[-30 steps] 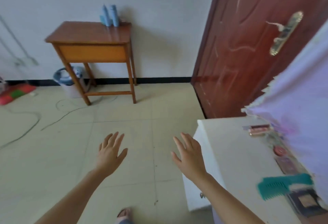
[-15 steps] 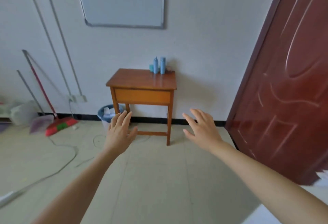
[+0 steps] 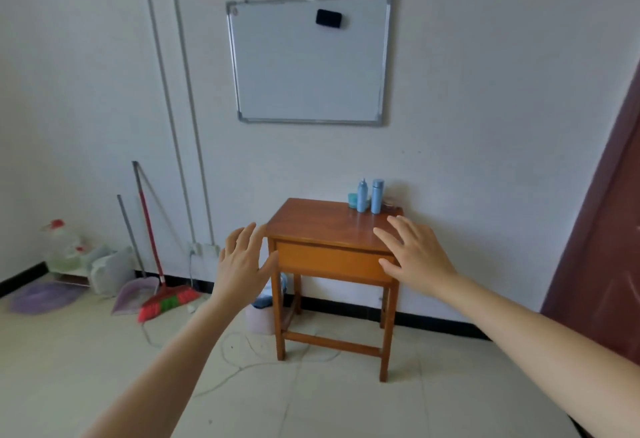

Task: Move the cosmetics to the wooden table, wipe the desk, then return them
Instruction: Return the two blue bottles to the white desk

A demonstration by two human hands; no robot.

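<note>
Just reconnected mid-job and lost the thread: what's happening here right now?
A person faces the wooden table, both arms stretched toward it. The left hand and right hand are open and hold nothing. A narrow-topped blue bottle, a straight blue bottle and a small teal jar stand at the table's back right corner, by the wall.

Soft daylight, blurry warped edges

Closer now to wooden table
</note>
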